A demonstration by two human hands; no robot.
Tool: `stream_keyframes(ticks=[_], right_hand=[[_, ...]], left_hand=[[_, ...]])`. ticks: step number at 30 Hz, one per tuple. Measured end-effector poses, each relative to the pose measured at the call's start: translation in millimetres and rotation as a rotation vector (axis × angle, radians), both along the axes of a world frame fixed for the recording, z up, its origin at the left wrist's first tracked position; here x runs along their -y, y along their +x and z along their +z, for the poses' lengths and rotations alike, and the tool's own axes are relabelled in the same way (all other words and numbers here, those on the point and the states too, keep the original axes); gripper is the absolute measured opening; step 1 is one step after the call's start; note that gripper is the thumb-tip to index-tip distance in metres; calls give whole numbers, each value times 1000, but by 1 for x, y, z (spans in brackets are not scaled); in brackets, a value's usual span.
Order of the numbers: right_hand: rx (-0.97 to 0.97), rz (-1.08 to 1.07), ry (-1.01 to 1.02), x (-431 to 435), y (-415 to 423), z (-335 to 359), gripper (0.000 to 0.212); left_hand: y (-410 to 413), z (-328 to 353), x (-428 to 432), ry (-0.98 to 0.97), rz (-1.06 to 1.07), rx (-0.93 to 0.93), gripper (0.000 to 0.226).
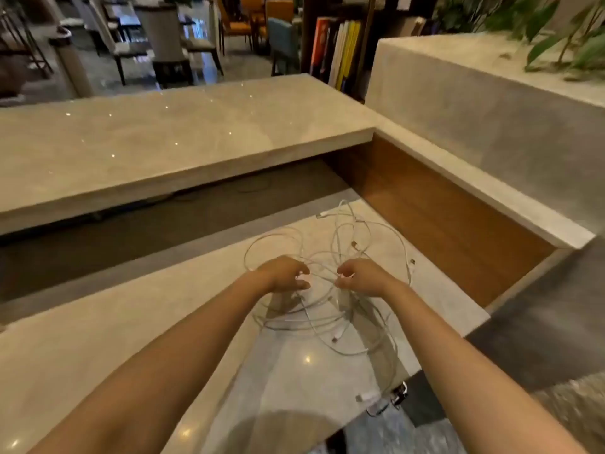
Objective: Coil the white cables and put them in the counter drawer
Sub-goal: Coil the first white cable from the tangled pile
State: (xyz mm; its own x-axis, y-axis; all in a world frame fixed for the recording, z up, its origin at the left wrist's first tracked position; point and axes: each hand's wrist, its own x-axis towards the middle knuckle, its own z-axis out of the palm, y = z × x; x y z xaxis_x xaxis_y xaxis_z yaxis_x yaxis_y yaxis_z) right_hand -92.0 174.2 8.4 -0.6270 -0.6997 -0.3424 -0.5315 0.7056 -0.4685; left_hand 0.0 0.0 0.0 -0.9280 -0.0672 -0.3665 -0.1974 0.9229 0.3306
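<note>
Cables (322,277) thin, white, tangled w/ loose loops.

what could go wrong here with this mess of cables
1. The cables lie in one tangle of crossed loops. The left hand and right hand both pinch strands near its middle, so pulling them apart could tighten knots rather than free them.
2. One plug lies at the near edge of the counter; a tug might drag it over the side.
</note>
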Motion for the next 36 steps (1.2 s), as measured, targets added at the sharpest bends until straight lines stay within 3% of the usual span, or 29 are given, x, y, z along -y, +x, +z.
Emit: stream_keyframes(ticks=[8,11,15,19,24,29,33,36], right_hand=[[-103,-142,-246,-22,22,-44,27],[-74,-128,-291,-33,23,-51,27],[-35,-120,-363,-44,22,-60,30],[29,-290,-486,-47,15,-54,30],[-123,-486,-348,-40,-29,-59,30],[-234,-293,-78,-28,-59,-75,29],[-317,-267,-154,-32,-64,-69,13],[-348,-155,-294,-40,-69,-41,11]], left_hand=[[38,-42,-31,101,39,-170,42],[49,-50,-38,96,-17,-199,45],[53,-51,-46,76,-24,-216,28],[56,-57,-53,115,102,-193,23],[58,-58,-53,115,205,-180,25],[56,-55,-54,96,186,-168,24],[53,-48,-53,144,228,-217,22],[43,-26,-56,228,299,-359,20]])
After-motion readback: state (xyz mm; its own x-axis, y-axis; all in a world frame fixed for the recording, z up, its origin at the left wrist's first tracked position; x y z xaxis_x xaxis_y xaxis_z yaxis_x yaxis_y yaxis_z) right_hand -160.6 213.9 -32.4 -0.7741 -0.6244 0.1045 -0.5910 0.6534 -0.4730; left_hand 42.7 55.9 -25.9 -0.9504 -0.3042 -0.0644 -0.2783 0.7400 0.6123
